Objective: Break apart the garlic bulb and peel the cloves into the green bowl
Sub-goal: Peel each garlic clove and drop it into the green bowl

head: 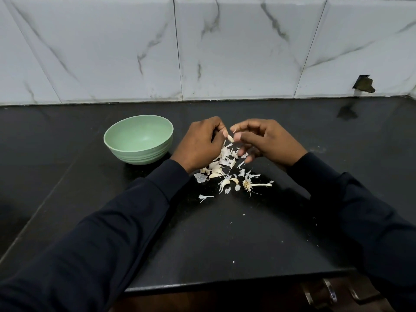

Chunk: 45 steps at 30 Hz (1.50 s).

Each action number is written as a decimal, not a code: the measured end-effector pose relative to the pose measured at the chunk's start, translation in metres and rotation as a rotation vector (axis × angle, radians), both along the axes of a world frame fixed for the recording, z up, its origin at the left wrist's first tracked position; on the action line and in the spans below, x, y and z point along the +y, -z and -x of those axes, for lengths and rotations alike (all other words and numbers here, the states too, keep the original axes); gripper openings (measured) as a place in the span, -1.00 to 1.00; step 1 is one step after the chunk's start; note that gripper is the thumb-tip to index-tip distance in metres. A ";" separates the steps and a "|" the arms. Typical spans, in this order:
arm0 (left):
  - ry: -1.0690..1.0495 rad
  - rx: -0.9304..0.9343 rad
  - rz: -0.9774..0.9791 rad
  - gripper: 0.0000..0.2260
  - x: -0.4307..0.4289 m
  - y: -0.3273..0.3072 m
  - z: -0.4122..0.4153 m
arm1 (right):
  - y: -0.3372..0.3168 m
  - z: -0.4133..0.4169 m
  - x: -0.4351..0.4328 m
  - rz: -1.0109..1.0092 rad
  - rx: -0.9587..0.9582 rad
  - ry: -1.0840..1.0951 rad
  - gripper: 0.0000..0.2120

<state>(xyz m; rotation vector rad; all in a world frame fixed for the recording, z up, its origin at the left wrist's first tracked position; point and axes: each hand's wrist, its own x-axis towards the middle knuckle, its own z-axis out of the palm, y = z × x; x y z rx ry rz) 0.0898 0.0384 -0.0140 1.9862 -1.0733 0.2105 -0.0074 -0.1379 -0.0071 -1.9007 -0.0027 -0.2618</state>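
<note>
1. Green bowl (139, 155) is sitting empty just beside my left hand (200, 143), the nearer one.
2. That hand's gripping a clove (230, 138), tip pointing toward my right hand (267, 140), which is pinching its skin (234, 131).

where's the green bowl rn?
Head view, left of centre: the green bowl stands on the black counter, just left of the left hand.

Glossy black stone countertop (225, 233) meets white grey-veined marble wall tiles (135, 41); jagged dark hole (363, 84) at two o'clock.
</note>
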 end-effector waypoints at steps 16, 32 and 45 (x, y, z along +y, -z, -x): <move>-0.088 0.092 -0.162 -0.87 0.010 0.002 -0.010 | -0.028 0.038 -0.093 0.415 0.181 0.217 -0.77; 0.012 0.336 -0.077 -0.90 0.013 0.005 -0.014 | -0.023 0.040 -0.118 0.596 0.438 0.210 -0.87; -0.011 0.252 -0.142 -0.93 0.014 0.004 -0.011 | -0.021 0.036 -0.099 0.789 0.412 0.106 -0.78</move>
